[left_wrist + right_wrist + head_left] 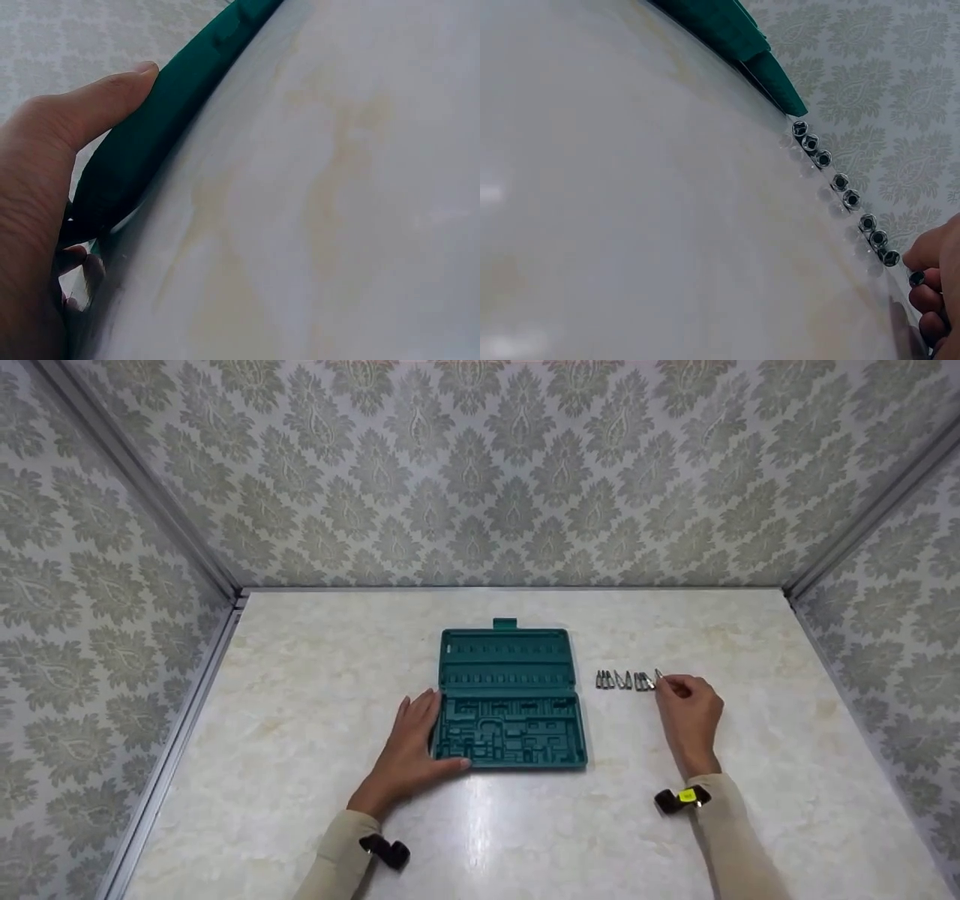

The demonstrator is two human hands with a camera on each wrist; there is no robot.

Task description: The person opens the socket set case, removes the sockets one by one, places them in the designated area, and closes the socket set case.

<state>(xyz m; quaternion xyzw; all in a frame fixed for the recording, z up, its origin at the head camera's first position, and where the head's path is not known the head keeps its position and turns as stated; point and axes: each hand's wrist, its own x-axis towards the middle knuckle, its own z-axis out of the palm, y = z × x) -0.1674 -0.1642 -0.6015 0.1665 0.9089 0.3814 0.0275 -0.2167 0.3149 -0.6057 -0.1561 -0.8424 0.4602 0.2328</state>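
Observation:
A green plastic tool case (511, 729) lies unfolded flat on the table, its moulded slots facing up. My left hand (411, 746) rests at the case's near left corner, fingers along the left side and thumb on the front edge. In the left wrist view the straight thumb (112, 101) touches the case wall (161, 112). To the right of the case, several small metal sockets (619, 680) stand in a row. At the row's right end, my right hand (690, 716) pinches one socket (916, 278) between thumb and fingers.
The case's lid half (506, 658) lies on the far side, with a latch tab (505, 623) pointing away. Patterned walls (472, 472) enclose the pale marbled table (315, 675) at the back and both sides. A wrist camera (681, 799) sits on the right sleeve.

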